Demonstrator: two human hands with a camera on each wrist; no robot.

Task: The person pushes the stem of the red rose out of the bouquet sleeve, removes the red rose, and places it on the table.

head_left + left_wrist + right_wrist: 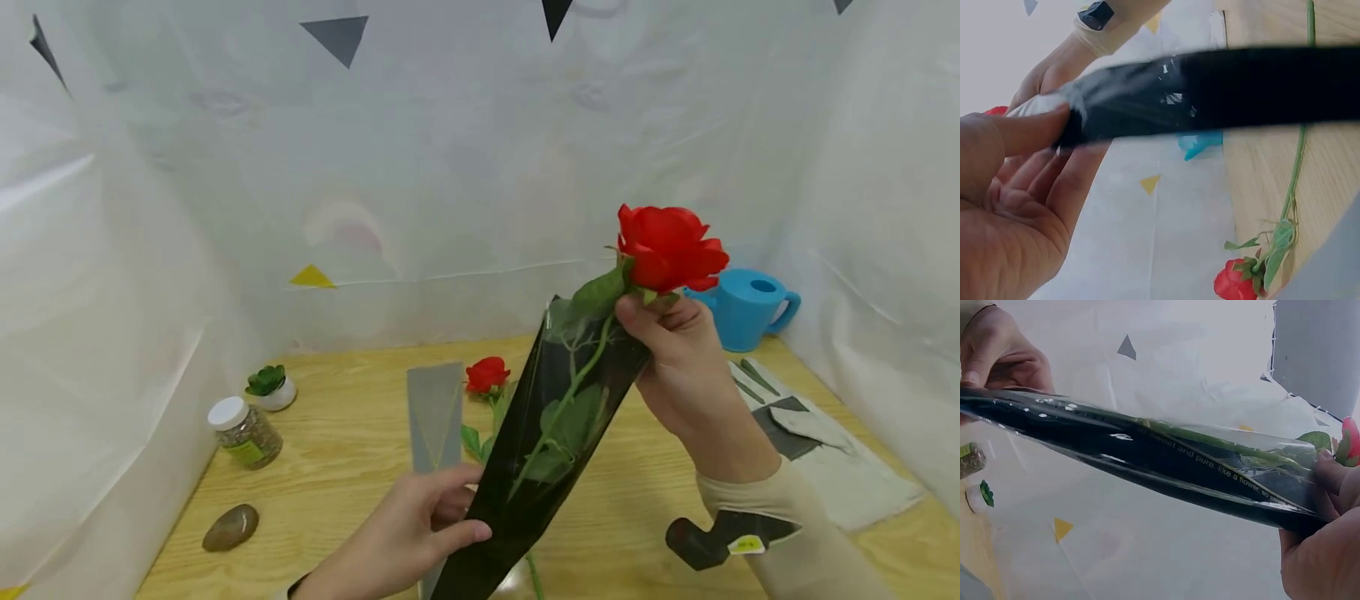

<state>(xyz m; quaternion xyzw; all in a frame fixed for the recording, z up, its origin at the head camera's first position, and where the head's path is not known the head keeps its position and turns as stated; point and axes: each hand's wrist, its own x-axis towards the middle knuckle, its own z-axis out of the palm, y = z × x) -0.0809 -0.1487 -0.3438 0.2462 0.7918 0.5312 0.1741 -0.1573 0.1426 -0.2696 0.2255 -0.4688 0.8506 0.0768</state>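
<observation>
A red rose (671,250) stands in a black flower sleeve (498,508) with a clear front, held tilted above the table. Its bloom and some leaves stick out of the top; its stem (1222,442) shows through the film, beside a printed line of text. My left hand (408,525) pinches the lower part of the sleeve between thumb and fingers. Up at the sleeve's mouth, just below the bloom, my right hand (682,367) grips the sleeve's edge and the rose. Behind the sleeve a second red rose (487,375) lies on the table, its stem partly hidden.
A flat grey sleeve (435,408) lies beside the second rose. On the left are a small potted succulent (274,389), a white-lidded jar (246,433) and a dark stone (231,527). To the right sit a blue watering can (746,308) and a pale cloth (855,479).
</observation>
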